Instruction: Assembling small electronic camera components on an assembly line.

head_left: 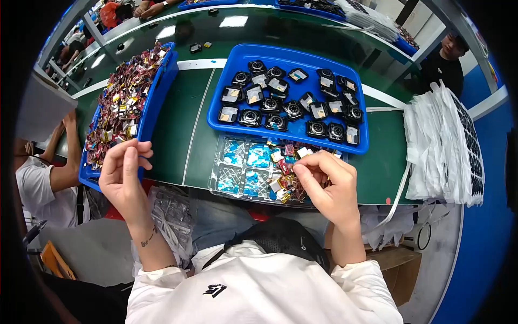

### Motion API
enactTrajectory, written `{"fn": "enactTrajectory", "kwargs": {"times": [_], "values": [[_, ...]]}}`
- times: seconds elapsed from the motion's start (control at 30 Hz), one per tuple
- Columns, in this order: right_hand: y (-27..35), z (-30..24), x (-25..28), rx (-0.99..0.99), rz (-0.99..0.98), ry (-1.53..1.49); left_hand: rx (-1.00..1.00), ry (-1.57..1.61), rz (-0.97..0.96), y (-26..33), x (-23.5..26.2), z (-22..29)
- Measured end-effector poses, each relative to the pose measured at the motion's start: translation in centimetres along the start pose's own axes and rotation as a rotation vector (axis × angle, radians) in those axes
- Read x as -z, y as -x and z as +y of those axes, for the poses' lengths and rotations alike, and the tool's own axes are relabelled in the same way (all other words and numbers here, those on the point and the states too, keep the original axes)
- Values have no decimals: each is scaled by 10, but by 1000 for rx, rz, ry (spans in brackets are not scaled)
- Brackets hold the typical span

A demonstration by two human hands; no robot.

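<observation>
My left hand [125, 175] is raised at the near end of a long blue bin [157, 102]. Its fingers are bent with the thumb against them; whatever they hold, if anything, is too small to name. The bin is heaped with small white and yellow battery-like parts with red wires [120, 100]. My right hand [333, 186] is closed in a pinch over a clear plastic tray [215, 183], and its fingertips hide what is between them. More wired parts [284, 186] are piled beneath it. Blue film scraps [259, 155] lie in the tray's left compartments.
Behind the clear tray, a blue tray [226, 59] holds several black watch-like cases [250, 117]. White sheets with black pieces [440, 143] are stacked at the right on the green table [197, 113]. A co-worker's arm [62, 156] is at the left; another person [445, 62] stands far right.
</observation>
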State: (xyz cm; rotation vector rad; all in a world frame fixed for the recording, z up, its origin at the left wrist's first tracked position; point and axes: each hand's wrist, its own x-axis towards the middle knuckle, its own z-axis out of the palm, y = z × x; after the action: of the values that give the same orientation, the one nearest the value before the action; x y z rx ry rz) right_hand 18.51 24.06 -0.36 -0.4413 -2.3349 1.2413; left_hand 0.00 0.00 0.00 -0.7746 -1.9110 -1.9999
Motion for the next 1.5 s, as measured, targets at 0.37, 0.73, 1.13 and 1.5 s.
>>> {"fn": "enactTrajectory", "kwargs": {"times": [0.37,0.73,1.13,1.5], "values": [[-9,21,-26,228,16,575,-7,-131,-655,22,-79,-22],[-7,5,-28,58,104,-111,-17,11,-647,32,-99,-14],[-2,12,-32,185,50,-493,-210,-8,-596,38,-99,-12],[1,19,-24,59,-113,-645,-323,-36,-549,41,-93,-13]]}}
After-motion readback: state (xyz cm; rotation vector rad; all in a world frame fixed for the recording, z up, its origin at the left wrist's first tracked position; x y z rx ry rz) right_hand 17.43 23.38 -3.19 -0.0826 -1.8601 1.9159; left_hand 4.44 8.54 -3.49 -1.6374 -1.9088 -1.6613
